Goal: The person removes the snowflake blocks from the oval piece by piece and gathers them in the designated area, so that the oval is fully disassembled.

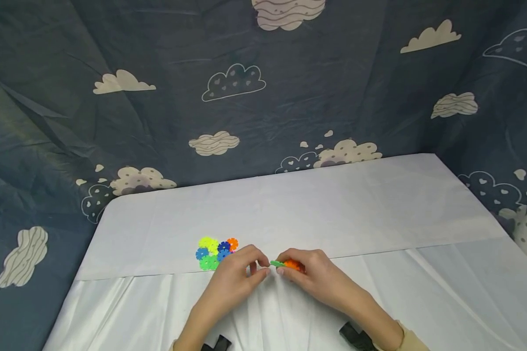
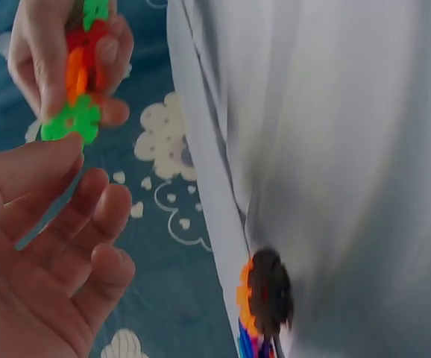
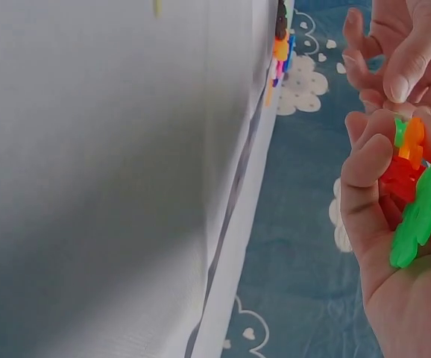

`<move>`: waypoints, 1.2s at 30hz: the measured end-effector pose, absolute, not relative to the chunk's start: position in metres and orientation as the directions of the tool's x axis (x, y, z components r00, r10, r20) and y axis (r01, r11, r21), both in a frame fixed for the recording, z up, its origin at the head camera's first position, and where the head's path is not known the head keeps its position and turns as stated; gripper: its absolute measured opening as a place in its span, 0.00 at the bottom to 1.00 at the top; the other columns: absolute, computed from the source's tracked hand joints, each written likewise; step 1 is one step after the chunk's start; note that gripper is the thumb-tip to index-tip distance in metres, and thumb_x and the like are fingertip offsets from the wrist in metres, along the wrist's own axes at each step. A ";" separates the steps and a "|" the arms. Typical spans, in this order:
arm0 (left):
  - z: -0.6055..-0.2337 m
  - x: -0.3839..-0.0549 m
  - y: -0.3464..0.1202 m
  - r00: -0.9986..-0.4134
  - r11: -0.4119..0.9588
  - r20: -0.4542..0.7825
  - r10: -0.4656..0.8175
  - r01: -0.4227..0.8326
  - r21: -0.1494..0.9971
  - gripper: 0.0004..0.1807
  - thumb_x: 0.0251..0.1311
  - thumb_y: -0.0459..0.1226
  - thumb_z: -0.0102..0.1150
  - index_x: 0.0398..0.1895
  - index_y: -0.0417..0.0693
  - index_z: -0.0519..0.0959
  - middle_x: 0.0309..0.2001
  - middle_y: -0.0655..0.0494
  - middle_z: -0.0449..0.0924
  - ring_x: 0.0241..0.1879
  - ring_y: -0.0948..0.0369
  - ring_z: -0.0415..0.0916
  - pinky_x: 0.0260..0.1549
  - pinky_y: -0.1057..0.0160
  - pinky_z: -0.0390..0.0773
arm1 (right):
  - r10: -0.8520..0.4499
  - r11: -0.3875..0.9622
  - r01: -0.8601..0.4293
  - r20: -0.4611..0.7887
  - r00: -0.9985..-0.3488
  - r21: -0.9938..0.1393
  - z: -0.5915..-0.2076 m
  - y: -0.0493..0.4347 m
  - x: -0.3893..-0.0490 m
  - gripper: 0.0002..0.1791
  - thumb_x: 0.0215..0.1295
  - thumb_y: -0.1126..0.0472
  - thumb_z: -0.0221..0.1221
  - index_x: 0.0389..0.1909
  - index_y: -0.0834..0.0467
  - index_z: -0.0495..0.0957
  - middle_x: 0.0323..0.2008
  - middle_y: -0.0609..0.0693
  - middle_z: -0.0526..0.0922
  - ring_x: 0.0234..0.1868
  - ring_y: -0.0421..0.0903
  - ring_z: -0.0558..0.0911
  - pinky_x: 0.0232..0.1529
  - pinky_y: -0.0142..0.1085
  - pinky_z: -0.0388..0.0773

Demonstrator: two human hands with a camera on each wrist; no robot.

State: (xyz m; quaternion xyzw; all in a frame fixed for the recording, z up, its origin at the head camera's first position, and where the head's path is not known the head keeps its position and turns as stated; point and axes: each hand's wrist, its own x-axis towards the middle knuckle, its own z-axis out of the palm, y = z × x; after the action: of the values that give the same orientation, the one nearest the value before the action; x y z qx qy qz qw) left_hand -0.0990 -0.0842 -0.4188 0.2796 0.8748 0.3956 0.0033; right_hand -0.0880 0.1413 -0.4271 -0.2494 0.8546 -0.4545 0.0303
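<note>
My right hand [image 1: 318,273] grips a short chain of notched plastic discs. Green, orange and red ones are slotted together, with a green disc [image 2: 70,121] at the end facing my left hand and another green disc [image 3: 418,216] near the right palm. At the rim of the facing green disc, the thumb and forefinger of my left hand [image 1: 234,278] come together in a pinch. Its other fingers are loosely bent in the left wrist view. The right fingers partly hide the orange disc [image 1: 293,264] and the red disc [image 3: 403,179].
To the left, behind my left hand, lies a group of loose notched discs [image 1: 209,263] in yellow, green, blue and orange. They rest on a white-covered table [image 1: 334,209]. A dark curtain with cloud prints [image 1: 167,117] hangs behind it.
</note>
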 end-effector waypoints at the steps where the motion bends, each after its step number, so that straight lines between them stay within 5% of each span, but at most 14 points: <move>1: -0.420 -0.098 -0.082 -0.841 0.539 0.224 0.492 0.496 0.681 0.08 0.58 0.36 0.69 0.35 0.58 0.79 0.32 0.72 0.73 0.28 0.68 0.70 0.25 0.69 0.71 | -0.455 0.464 -0.399 0.174 -0.874 -0.791 -0.427 0.141 -0.088 0.07 0.68 0.52 0.62 0.42 0.49 0.81 0.26 0.36 0.77 0.25 0.35 0.72 0.27 0.30 0.72; 9: -0.424 -0.093 -0.073 -0.808 0.560 0.298 0.508 0.572 0.599 0.07 0.61 0.40 0.67 0.36 0.59 0.78 0.29 0.72 0.72 0.22 0.72 0.65 0.19 0.72 0.66 | -0.468 0.450 -0.388 0.158 -0.870 -0.804 -0.426 0.139 -0.087 0.09 0.66 0.47 0.63 0.40 0.44 0.75 0.22 0.36 0.74 0.22 0.35 0.70 0.24 0.30 0.68; 14: -0.425 -0.093 -0.074 -0.745 0.471 0.374 0.553 0.649 0.598 0.05 0.63 0.36 0.65 0.35 0.60 0.84 0.32 0.75 0.77 0.25 0.74 0.69 0.25 0.75 0.69 | -0.491 0.424 -0.313 0.075 -0.868 -0.850 -0.424 0.141 -0.087 0.11 0.64 0.46 0.64 0.43 0.43 0.76 0.29 0.36 0.81 0.28 0.37 0.77 0.33 0.33 0.75; 18: -0.423 -0.094 -0.077 -0.720 0.428 0.438 0.539 0.681 0.594 0.07 0.59 0.33 0.68 0.35 0.58 0.85 0.31 0.72 0.79 0.26 0.74 0.70 0.25 0.77 0.69 | -0.563 0.311 -0.187 -0.022 -0.826 -0.932 -0.424 0.147 -0.089 0.09 0.67 0.51 0.62 0.44 0.51 0.80 0.32 0.45 0.85 0.32 0.47 0.82 0.39 0.36 0.77; 22: -0.423 -0.097 -0.079 -0.702 0.380 0.470 0.535 0.697 0.608 0.07 0.58 0.32 0.68 0.35 0.56 0.85 0.32 0.70 0.80 0.26 0.74 0.70 0.23 0.73 0.72 | -0.661 0.148 -0.068 -0.048 -0.749 -0.987 -0.426 0.152 -0.094 0.10 0.72 0.60 0.57 0.43 0.64 0.80 0.34 0.58 0.86 0.32 0.62 0.81 0.36 0.39 0.79; 25: -0.424 -0.098 -0.079 -0.691 0.356 0.479 0.541 0.704 0.614 0.07 0.58 0.32 0.68 0.35 0.56 0.85 0.32 0.70 0.81 0.26 0.73 0.71 0.22 0.69 0.74 | -0.698 0.066 -0.002 -0.045 -0.715 -0.998 -0.426 0.154 -0.095 0.12 0.73 0.64 0.53 0.44 0.70 0.79 0.36 0.65 0.84 0.29 0.64 0.79 0.29 0.36 0.77; 31: -0.425 -0.097 -0.078 -0.678 0.356 0.489 0.549 0.719 0.596 0.06 0.60 0.32 0.67 0.35 0.55 0.85 0.33 0.70 0.81 0.28 0.74 0.72 0.24 0.71 0.74 | -0.704 0.030 0.030 -0.043 -0.709 -0.999 -0.428 0.155 -0.096 0.11 0.74 0.64 0.52 0.39 0.67 0.81 0.34 0.70 0.82 0.25 0.60 0.76 0.24 0.30 0.70; 36: -0.425 -0.097 -0.076 -0.672 0.362 0.505 0.541 0.729 0.581 0.05 0.60 0.33 0.67 0.34 0.54 0.84 0.32 0.69 0.81 0.28 0.74 0.73 0.26 0.74 0.73 | -0.684 0.025 0.008 -0.024 -0.729 -1.000 -0.431 0.155 -0.096 0.12 0.73 0.62 0.54 0.35 0.66 0.81 0.30 0.68 0.82 0.24 0.62 0.76 0.25 0.33 0.74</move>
State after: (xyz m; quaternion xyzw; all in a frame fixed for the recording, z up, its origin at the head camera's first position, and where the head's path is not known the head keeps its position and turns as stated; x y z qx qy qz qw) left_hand -0.0965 -0.0760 -0.4253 0.3884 0.8173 0.4099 -0.1144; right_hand -0.0960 0.1546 -0.4307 -0.2543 0.6646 -0.6500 0.2664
